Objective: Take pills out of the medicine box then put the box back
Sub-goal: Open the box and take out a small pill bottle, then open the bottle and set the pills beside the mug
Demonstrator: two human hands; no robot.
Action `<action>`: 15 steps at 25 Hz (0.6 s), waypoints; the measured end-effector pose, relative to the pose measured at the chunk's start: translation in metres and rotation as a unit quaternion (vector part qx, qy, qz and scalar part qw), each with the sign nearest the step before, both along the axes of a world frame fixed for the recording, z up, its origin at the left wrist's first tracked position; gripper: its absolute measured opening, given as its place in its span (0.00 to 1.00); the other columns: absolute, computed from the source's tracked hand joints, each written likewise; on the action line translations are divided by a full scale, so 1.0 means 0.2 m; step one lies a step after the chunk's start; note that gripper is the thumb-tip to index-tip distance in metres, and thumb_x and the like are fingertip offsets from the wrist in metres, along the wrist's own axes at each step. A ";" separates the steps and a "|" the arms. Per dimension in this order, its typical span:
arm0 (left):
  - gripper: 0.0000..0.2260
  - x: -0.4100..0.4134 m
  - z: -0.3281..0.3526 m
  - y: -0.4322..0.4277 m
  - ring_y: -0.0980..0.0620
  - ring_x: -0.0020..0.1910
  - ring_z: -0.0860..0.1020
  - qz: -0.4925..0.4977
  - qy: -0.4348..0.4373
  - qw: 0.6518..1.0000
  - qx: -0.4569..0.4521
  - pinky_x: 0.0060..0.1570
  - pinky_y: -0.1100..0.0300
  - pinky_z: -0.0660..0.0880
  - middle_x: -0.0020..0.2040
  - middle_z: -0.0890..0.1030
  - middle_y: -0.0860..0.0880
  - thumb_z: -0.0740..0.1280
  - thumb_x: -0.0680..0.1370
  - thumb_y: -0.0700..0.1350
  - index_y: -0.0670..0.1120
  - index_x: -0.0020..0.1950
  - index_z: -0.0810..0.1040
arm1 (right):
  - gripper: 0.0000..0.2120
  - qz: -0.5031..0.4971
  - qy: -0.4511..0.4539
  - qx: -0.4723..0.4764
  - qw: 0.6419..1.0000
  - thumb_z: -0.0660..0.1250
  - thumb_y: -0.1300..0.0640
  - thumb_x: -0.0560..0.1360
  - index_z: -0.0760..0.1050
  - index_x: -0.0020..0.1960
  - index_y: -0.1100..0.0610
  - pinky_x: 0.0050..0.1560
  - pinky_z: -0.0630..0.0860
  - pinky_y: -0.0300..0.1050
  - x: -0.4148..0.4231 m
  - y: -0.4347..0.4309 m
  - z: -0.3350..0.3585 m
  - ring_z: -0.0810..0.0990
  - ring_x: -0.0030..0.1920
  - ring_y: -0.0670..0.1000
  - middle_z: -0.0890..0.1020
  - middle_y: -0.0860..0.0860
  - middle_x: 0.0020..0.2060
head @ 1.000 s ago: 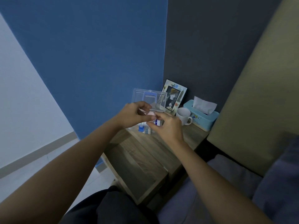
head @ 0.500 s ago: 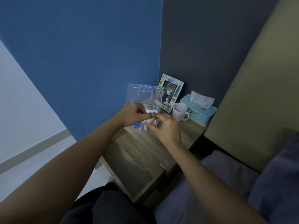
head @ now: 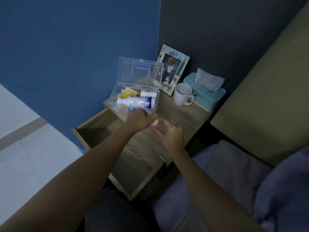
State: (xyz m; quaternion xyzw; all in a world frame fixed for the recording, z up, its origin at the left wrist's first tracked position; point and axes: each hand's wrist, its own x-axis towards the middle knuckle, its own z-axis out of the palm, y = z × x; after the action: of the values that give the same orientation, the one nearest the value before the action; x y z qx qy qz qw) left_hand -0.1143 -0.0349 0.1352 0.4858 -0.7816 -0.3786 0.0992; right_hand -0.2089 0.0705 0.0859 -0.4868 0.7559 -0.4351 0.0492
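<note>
1. At twelve o'clock from my hands, the medicine box (head: 133, 97) sits open on the tabletop (head: 168, 114), lid upright; bottles lie inside.
2. My left hand (head: 139, 120) pinches something pale, perhaps a pill strip; I cannot tell; my right hand (head: 168, 133) curls around the same blurred item, at three o'clock of the left.
3. I judge pills are being freed; work low over the wood so none roll into the open drawer (head: 93, 131) at nine o'clock.
4. A mug (head: 182, 96), tissue box (head: 207, 96) and photo frame (head: 172, 72) crowd one o'clock; dim room, blue wall (head: 75, 47).
</note>
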 end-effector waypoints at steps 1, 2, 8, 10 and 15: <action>0.20 0.00 -0.04 -0.02 0.50 0.36 0.80 0.015 0.015 0.999 0.027 0.43 0.57 0.75 0.35 0.84 0.41 0.66 0.72 0.54 0.37 0.37 0.83 | 0.17 -0.005 -0.003 0.006 1.000 0.73 0.51 0.70 0.80 0.54 0.59 0.47 0.79 0.47 -0.02 0.00 -0.04 0.83 0.48 0.54 0.85 0.56 0.48; 0.18 0.00 -0.07 -0.05 0.52 0.34 0.79 0.035 0.036 0.997 0.060 0.42 0.58 0.75 0.33 0.83 0.44 0.66 0.71 0.54 0.40 0.36 0.83 | 0.17 -0.013 -0.008 0.015 1.000 0.73 0.50 0.70 0.81 0.54 0.60 0.47 0.78 0.46 -0.04 0.00 -0.09 0.83 0.48 0.53 0.85 0.56 0.47; 0.11 0.01 -0.33 -0.08 0.48 0.49 0.81 0.057 0.154 0.958 0.233 0.52 0.55 0.79 0.49 0.81 0.43 0.71 0.71 0.45 0.44 0.51 0.77 | 0.18 -0.004 -0.084 0.149 0.985 0.74 0.51 0.68 0.80 0.55 0.59 0.54 0.75 0.46 -0.17 0.01 -0.35 0.79 0.52 0.56 0.79 0.58 0.52; 0.13 0.01 -0.42 -0.05 0.50 0.50 0.80 0.036 0.137 0.970 0.197 0.51 0.57 0.77 0.51 0.81 0.45 0.70 0.73 0.45 0.43 0.55 0.78 | 0.18 -0.005 -0.079 0.192 0.978 0.73 0.50 0.69 0.80 0.55 0.60 0.56 0.71 0.44 -0.20 0.01 -0.42 0.76 0.54 0.57 0.77 0.60 0.53; 0.14 -0.04 -0.55 -0.06 0.48 0.47 0.79 -0.013 0.083 0.990 0.117 0.45 0.59 0.75 0.49 0.80 0.44 0.71 0.70 0.39 0.39 0.54 0.75 | 0.20 -0.004 -0.058 0.252 0.966 0.71 0.48 0.71 0.79 0.58 0.59 0.58 0.71 0.47 -0.25 0.00 -0.52 0.73 0.56 0.59 0.73 0.60 0.55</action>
State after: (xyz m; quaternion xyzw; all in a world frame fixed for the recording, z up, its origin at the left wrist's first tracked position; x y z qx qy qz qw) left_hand -0.1229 -0.0468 0.0262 0.4501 -0.7276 -0.5076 0.1016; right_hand -0.2585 0.0702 -0.0181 -0.4296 0.8390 -0.2585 0.2116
